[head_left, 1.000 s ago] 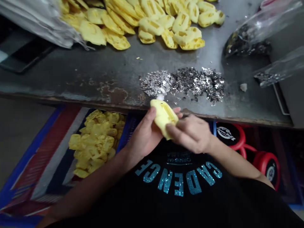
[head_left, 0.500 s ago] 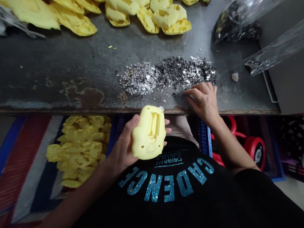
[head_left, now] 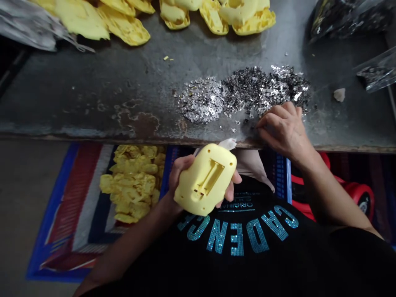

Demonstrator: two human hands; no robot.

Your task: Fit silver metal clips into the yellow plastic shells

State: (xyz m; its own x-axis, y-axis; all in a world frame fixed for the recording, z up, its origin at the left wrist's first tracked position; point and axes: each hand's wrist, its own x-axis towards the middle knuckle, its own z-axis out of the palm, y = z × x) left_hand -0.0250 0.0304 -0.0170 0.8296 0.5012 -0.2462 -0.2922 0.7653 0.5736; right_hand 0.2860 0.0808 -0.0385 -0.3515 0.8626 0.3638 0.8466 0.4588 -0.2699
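Note:
My left hand [head_left: 181, 175] is closed round a yellow plastic toy housing [head_left: 206, 180], held in front of my shirt below the table edge. Its back faces up, with a rectangular battery compartment in the middle and screw holes near the rim. My right hand [head_left: 286, 128] rests at the near edge of the metal table, fingertips pinched together; whatever they hold is hidden. Just beyond it lie heaps of small metal contact pieces, a bright silver pile [head_left: 202, 100] on the left, a dark pile [head_left: 246, 87] in the middle and a mixed pile [head_left: 283, 86] on the right.
More yellow shells [head_left: 123, 24] lie along the back of the table [head_left: 93, 74]. Clear bags of metal parts [head_left: 349, 20] sit at the right. Under the table edge, a blue-rimmed crate [head_left: 51, 231] with striped cloth holds yellow parts [head_left: 133, 185]. Red wheeled items [head_left: 360, 196] stand lower right.
The yellow housing has turned and tilted in my left hand, its top now leaning right. My right hand stays by the metal pieces, fingers curled in more. The whole view has shifted.

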